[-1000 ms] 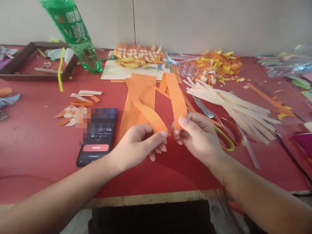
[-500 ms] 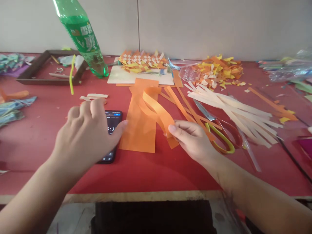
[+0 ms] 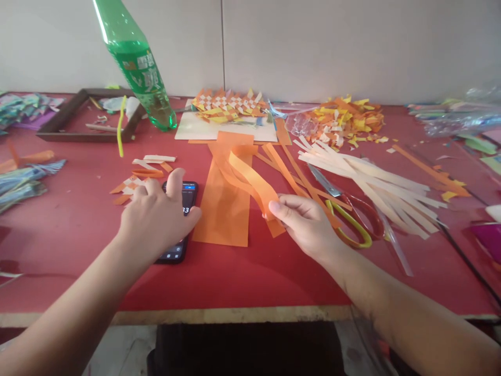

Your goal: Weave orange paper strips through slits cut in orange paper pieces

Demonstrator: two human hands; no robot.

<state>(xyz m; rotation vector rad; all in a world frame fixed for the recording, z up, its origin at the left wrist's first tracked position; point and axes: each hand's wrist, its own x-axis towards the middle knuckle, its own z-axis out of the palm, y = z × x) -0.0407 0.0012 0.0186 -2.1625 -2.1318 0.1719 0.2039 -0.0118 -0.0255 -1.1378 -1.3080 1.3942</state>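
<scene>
My right hand (image 3: 303, 224) pinches the near ends of orange paper strips (image 3: 254, 175) between thumb and fingers. The strips curve up and away, overlapping a broad orange paper sheet (image 3: 223, 219). Over the left side of a phone (image 3: 188, 196) hovers my left hand (image 3: 156, 216), thumb and index finger spread apart and nothing visible in it. Its other fingertips are hidden beside a small woven piece of orange and white paper (image 3: 129, 187). Just beyond it lie short loose strips, white (image 3: 159, 158) and orange.
Scissors (image 3: 352, 219) lie right of my right hand, partly under cream paper strips (image 3: 376, 183). Behind are a woven bundle (image 3: 230, 104) on a white board (image 3: 188, 130), a heap of orange and yellow scraps (image 3: 352, 120), a green bottle (image 3: 143, 73) and a dark frame (image 3: 58, 117).
My left hand has come down, away from me, uncovering the small woven piece, and its fingers have spread. My right hand still grips the orange strips. The view has shifted slightly.
</scene>
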